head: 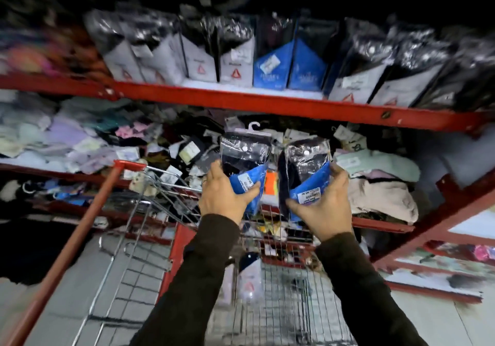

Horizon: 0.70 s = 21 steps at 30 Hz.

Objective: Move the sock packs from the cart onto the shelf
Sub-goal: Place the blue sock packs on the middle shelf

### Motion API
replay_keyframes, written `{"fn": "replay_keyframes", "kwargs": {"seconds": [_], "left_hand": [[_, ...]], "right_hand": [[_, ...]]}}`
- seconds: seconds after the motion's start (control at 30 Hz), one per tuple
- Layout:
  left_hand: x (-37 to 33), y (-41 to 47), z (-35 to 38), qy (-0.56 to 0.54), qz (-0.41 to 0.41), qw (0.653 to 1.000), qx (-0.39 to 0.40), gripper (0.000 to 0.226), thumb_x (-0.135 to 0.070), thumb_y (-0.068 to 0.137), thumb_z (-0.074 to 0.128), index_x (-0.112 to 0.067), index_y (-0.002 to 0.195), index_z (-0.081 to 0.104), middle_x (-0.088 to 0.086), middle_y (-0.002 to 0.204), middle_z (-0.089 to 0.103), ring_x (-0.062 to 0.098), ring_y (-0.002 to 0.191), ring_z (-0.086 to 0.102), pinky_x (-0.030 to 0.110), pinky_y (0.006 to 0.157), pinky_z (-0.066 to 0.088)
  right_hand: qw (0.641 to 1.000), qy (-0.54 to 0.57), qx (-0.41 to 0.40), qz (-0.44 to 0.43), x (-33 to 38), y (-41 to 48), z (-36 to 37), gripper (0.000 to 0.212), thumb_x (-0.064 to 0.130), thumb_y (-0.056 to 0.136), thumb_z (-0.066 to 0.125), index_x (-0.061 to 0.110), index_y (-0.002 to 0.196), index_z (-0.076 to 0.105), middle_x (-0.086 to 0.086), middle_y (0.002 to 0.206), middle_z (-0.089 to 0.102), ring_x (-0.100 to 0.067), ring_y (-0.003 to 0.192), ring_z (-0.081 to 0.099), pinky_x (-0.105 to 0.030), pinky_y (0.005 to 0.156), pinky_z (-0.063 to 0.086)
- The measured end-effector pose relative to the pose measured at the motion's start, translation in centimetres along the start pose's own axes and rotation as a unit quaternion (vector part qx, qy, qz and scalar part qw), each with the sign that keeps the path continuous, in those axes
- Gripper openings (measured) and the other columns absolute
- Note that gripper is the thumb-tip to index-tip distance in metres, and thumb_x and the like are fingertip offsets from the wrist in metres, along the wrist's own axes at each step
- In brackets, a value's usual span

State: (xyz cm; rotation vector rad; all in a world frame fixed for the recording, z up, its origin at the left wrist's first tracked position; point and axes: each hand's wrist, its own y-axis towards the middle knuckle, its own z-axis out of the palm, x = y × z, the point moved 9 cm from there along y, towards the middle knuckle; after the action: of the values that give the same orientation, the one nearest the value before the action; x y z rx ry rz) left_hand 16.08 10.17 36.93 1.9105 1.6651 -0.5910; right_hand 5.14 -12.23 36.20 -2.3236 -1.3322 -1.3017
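Left hand [227, 198] gripping one blue-carded plastic sock pack [245, 163], right hand [320, 206] another [305, 169], mid-frame. Best lifted upright toward matching blue packs [289, 64] on red metal shelf [241, 102], upper centre.

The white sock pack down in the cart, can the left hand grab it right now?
Probably not yet. The left hand is already full, holding a blue sock pack up by the shelves, while the white sock pack lies low in the cart. Nothing covers it, though.
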Motion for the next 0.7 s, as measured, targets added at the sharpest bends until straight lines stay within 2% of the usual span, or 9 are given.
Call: {"fn": "replay_keyframes", "kwargs": {"seconds": [0.1,0.2,0.3,0.37,0.43,0.57,0.7], "left_hand": [[-2.3,1.8,-4.0,-0.027,0.031,0.998,-0.055,0.103,-0.059,0.071,0.079,-0.008,0.146,0.029,0.014,0.145,0.049,0.031,0.13,0.05,0.04,0.099,0.047],[-4.1,3.5,-7.2,-0.058,0.058,0.991,-0.105,0.1,-0.058,0.069,0.081,-0.011,0.143,0.032,0.011,0.141,0.052,0.03,0.128,0.052,0.041,0.095,0.05],[-6.1,5.6,-9.8,-0.086,0.09,0.983,-0.135,0.1,-0.054,0.069,0.082,-0.008,0.142,0.032,0.013,0.141,0.05,0.029,0.13,0.05,0.039,0.098,0.048],[-7.7,7.3,-11.1,-0.109,0.108,0.978,-0.139,0.1,-0.051,0.071,0.082,-0.005,0.143,0.03,0.015,0.146,0.046,0.03,0.133,0.047,0.037,0.104,0.045],[-9.2,8.9,-11.8,-0.141,0.125,0.972,-0.14,0.1,-0.047,0.073,0.082,-0.004,0.144,0.027,0.017,0.147,0.043,0.03,0.135,0.044,0.035,0.107,0.042],[-12.7,12.8,-11.3,-0.19,0.169,0.96,-0.121,0.098,-0.042,0.077,0.081,-0.004,0.145,0.022,0.017,0.148,0.039,0.03,0.138,0.041,0.035,0.111,0.04],[-15.0,16.3,-9.0,-0.203,0.189,0.955,-0.102,0.1,-0.036,0.08,0.081,-0.003,0.148,0.017,0.015,0.153,0.03,0.029,0.143,0.033,0.035,0.115,0.035]], "right_hand": [[0.998,0.025,-0.036,-0.044,3.7,2.4,-1.5,0.105,0.032,0.054,0.094,0.005,0.136,0.035,-0.008,0.132,0.045,-0.021,0.127,0.045,-0.015,0.105,0.03],[0.993,0.049,-0.064,-0.083,6.9,4.2,-2.6,0.106,0.033,0.055,0.094,0.007,0.138,0.032,-0.006,0.135,0.043,-0.017,0.129,0.043,-0.012,0.105,0.028],[0.985,0.077,-0.103,-0.112,9.6,6.0,-3.7,0.107,0.031,0.057,0.093,0.011,0.139,0.028,-0.004,0.137,0.039,-0.017,0.132,0.04,-0.019,0.111,0.032],[0.98,0.082,-0.129,-0.131,11.3,7.6,-4.2,0.108,0.03,0.058,0.093,0.012,0.139,0.025,0.0,0.134,0.033,-0.018,0.132,0.038,-0.022,0.113,0.031],[0.974,0.088,-0.156,-0.142,12.5,9.4,-4.8,0.107,0.029,0.059,0.093,0.011,0.138,0.024,0.001,0.131,0.029,-0.017,0.129,0.036,-0.015,0.11,0.027],[0.962,0.11,-0.205,-0.141,14.1,13.4,-5.3,0.103,0.029,0.061,0.093,0.003,0.136,0.027,-0.011,0.136,0.032,-0.013,0.125,0.033,0.003,0.104,0.017],[0.954,0.114,-0.241,-0.14,14.0,17.0,-4.1,0.093,0.022,0.062,0.091,0.005,0.129,0.029,-0.014,0.131,0.034,-0.014,0.12,0.033,0.002,0.101,0.02]]}}
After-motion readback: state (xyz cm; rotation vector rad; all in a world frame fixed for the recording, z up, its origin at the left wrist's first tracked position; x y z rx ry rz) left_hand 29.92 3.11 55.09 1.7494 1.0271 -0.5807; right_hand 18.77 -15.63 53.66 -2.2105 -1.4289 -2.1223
